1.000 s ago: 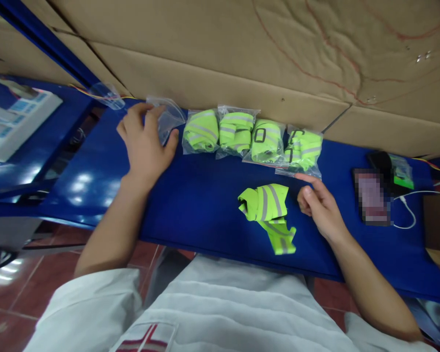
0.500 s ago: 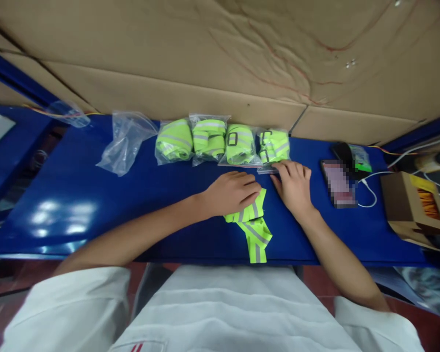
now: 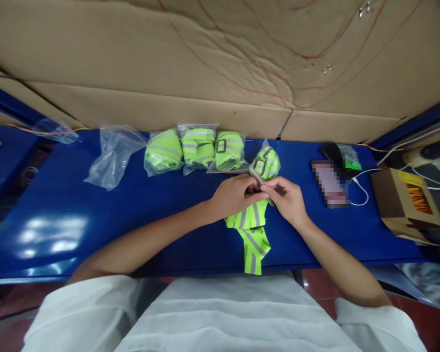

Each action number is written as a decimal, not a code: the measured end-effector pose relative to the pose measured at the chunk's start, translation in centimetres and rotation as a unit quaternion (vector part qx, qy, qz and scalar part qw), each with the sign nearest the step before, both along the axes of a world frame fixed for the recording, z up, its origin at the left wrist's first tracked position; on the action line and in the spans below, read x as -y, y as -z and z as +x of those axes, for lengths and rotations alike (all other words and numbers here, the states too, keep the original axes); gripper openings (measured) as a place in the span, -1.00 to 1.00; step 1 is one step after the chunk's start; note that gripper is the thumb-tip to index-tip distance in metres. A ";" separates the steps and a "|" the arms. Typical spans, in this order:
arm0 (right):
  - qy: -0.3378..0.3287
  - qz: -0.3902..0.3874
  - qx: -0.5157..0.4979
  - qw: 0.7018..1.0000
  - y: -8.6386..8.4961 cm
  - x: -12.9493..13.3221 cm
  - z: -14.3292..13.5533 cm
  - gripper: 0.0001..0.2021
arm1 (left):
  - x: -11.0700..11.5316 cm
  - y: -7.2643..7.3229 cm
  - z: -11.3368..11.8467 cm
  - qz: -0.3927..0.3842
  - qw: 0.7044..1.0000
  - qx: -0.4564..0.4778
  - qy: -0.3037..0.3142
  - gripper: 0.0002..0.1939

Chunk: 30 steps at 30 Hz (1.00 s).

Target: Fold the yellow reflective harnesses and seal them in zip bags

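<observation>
As the head view shows, the left hand (image 3: 234, 195) and right hand (image 3: 288, 200) meet near the middle of the glossy blue tabletop (image 3: 132, 239), fingers pinching the gathered near end of a clear plastic bag (image 3: 267, 160) that holds a rolled yellow-green strap with grey stripes and dark buckles. Under the left hand, a loose yellow-green reflective strap (image 3: 253, 239) lies partly covered, its tail running to the near edge. Just left of the held bag, three bagged yellow-green rolls (image 3: 198, 146) sit in a row against the tall brown cardboard panel (image 3: 187, 63), which bounds the far edge. Farther left lie a flattened transparent bag (image 3: 112, 154) and a clear plastic cup (image 3: 60, 131). On the right, a dark-edged phone (image 3: 330, 183), a white cable (image 3: 366, 193) and an open brown cardboard box (image 3: 396, 200) limit sideways movement; blue surface stretches widest toward the near left.
</observation>
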State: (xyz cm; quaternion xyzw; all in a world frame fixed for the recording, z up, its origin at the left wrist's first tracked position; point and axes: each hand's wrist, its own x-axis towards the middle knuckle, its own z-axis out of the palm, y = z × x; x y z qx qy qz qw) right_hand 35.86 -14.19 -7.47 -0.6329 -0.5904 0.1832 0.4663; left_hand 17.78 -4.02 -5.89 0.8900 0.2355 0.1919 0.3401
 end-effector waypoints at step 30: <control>-0.070 0.006 0.085 0.994 -1.4 1.2 -0.9 -0.82 | 0.2 2.5 -0.5 -0.103 0.988 0.119 -0.014 -0.64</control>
